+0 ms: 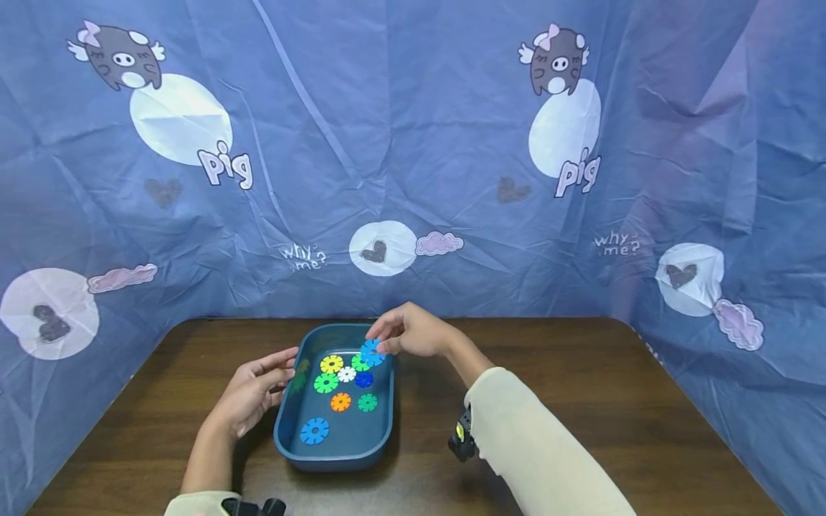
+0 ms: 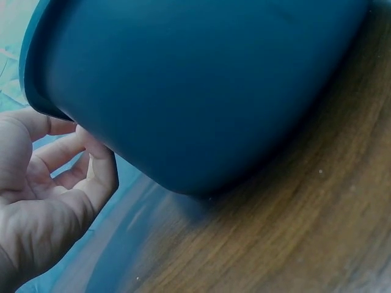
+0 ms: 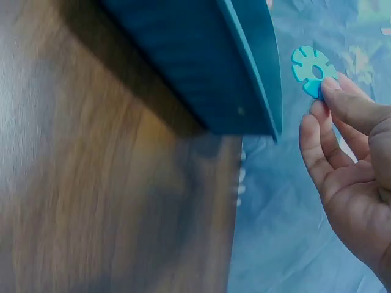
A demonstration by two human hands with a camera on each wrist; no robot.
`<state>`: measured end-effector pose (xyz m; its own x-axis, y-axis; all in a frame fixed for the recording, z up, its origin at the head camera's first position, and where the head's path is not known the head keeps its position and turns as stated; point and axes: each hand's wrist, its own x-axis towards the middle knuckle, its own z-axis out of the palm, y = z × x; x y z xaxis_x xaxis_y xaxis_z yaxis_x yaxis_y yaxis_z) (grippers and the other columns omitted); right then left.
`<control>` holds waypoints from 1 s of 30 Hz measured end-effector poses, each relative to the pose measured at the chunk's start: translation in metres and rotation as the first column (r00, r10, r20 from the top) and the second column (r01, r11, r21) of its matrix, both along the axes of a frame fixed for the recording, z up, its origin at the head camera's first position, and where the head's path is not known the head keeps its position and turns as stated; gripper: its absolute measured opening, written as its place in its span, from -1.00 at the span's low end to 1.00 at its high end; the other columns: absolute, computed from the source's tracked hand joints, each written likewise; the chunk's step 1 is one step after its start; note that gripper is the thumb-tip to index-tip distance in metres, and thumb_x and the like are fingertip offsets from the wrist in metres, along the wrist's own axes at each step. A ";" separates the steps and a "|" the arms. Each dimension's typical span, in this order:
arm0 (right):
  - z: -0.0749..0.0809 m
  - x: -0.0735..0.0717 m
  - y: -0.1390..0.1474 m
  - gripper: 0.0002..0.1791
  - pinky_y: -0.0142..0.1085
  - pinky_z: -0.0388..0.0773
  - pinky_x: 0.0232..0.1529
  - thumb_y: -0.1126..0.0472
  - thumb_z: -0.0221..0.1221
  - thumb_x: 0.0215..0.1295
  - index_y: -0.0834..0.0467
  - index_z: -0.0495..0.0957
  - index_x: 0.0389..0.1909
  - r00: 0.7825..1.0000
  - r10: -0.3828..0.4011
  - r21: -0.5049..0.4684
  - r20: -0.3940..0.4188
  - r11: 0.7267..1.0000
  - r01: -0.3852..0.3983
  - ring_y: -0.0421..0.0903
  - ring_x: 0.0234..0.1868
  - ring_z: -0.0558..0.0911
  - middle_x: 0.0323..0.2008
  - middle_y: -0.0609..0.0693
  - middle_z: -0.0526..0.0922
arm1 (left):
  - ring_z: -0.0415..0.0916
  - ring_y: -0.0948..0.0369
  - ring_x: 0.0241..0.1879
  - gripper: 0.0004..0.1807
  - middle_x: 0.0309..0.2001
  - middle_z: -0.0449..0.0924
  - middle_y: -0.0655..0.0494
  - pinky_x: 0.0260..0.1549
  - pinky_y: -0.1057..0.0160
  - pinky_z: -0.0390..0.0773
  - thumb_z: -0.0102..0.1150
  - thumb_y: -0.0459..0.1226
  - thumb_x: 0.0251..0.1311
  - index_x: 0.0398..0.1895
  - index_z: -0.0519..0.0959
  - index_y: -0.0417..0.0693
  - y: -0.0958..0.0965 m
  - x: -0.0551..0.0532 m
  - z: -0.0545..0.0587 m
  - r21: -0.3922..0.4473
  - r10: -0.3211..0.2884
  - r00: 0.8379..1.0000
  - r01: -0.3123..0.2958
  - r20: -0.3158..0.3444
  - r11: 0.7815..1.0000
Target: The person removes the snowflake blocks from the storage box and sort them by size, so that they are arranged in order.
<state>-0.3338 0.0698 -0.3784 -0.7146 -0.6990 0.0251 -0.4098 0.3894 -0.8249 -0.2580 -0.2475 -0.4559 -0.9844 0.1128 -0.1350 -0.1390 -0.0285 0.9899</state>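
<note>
My right hand point(image 1: 419, 331) pinches a light blue notched plastic disc point(image 3: 304, 64) between thumb and fingertips, above the far right side of a dark blue tray point(image 1: 334, 456). My left hand point(image 1: 248, 390) holds the tray's left rim, its fingertips at the edge in the left wrist view. Inside the tray lie several flower-like discs: a yellow disc point(image 1: 332, 364), a white disc point(image 1: 346, 374), an orange disc point(image 1: 340, 402), a dark blue disc point(image 1: 364, 380) and a few green ones. One larger blue disc point(image 1: 314, 431) sits apart near the front.
The tray stands on a brown wooden table point(image 1: 516, 401). Behind the table hangs a blue cloth point(image 1: 452, 165) printed with pigs and hearts. A black wrist device point(image 1: 462, 436) is strapped at the right sleeve.
</note>
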 end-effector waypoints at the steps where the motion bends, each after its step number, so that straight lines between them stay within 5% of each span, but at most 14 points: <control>1: -0.001 -0.002 0.005 -0.79 -0.23 0.65 -0.20 0.36 0.33 0.32 0.19 0.74 -0.04 1.000 -0.019 -0.015 0.002 1.000 0.019 -0.13 -0.25 0.68 -0.28 -0.01 0.74 | 0.57 0.18 -0.05 -0.38 0.23 0.48 -0.12 -0.06 0.19 0.68 0.07 -0.35 0.48 0.54 0.21 -0.29 0.000 0.000 0.000 0.001 0.005 1.000 -0.005 0.003 1.000; 8: -0.013 -0.013 0.033 -0.79 -0.09 0.68 -0.17 0.40 0.32 0.32 0.28 0.73 -0.04 0.985 -0.173 -0.108 -0.024 0.980 0.169 0.10 -0.22 0.71 -0.29 0.04 0.76 | 0.56 0.16 -0.05 -0.40 0.20 0.50 -0.07 -0.05 0.18 0.68 0.06 -0.35 0.48 0.53 0.24 -0.27 -0.001 0.000 -0.001 -0.009 0.016 1.000 -0.016 0.015 1.000; 13: -0.034 -0.018 0.053 -0.77 0.02 0.69 -0.11 0.45 0.28 0.33 0.38 0.69 -0.01 0.957 -0.289 -0.193 0.021 0.938 0.287 0.30 -0.17 0.68 -0.29 0.14 0.74 | 0.58 0.19 -0.05 -0.38 0.21 0.50 -0.09 -0.06 0.19 0.68 0.08 -0.34 0.48 0.54 0.22 -0.28 -0.001 0.000 -0.001 -0.003 0.004 1.000 -0.004 0.008 1.000; 17: -0.057 -0.020 0.063 -0.75 -0.09 0.70 -0.16 0.50 0.26 0.31 0.45 0.66 -0.01 0.910 -0.412 -0.249 0.044 0.877 0.410 0.20 -0.24 0.72 -0.26 0.23 0.75 | 0.58 0.19 -0.05 -0.39 0.27 0.45 -0.17 -0.05 0.19 0.67 0.07 -0.33 0.48 0.54 0.23 -0.27 -0.001 0.000 -0.001 0.001 0.008 1.000 -0.008 0.019 1.000; 25: -0.090 -0.018 0.065 -0.76 -0.26 0.71 -0.26 0.53 0.27 0.29 0.44 0.68 -0.03 0.770 -0.614 -0.315 0.174 0.706 0.634 -0.03 -0.33 0.73 -0.28 0.24 0.75 | 0.59 0.23 -0.06 -0.39 0.21 0.50 -0.09 -0.07 0.20 0.68 0.08 -0.34 0.48 0.53 0.24 -0.28 -0.002 -0.001 -0.001 0.012 0.014 1.000 -0.014 0.013 1.000; 30: -0.099 -0.017 0.061 -0.75 -0.34 0.67 -0.34 0.56 0.21 0.31 0.46 0.66 -0.02 0.718 -0.654 -0.295 0.238 0.656 0.695 -0.15 -0.42 0.68 -0.30 0.24 0.75 | 0.61 0.26 -0.05 -0.37 0.19 0.52 -0.06 -0.08 0.20 0.68 0.11 -0.34 0.46 0.53 0.23 -0.28 -0.001 0.000 0.000 0.022 0.016 1.000 -0.016 0.013 1.000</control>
<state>-0.3511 0.1303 -0.4775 -0.9981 0.0188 0.0593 -0.0539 0.2126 -0.9756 -0.2584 -0.2487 -0.4560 -0.9844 0.1003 -0.1448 -0.1506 -0.0523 0.9872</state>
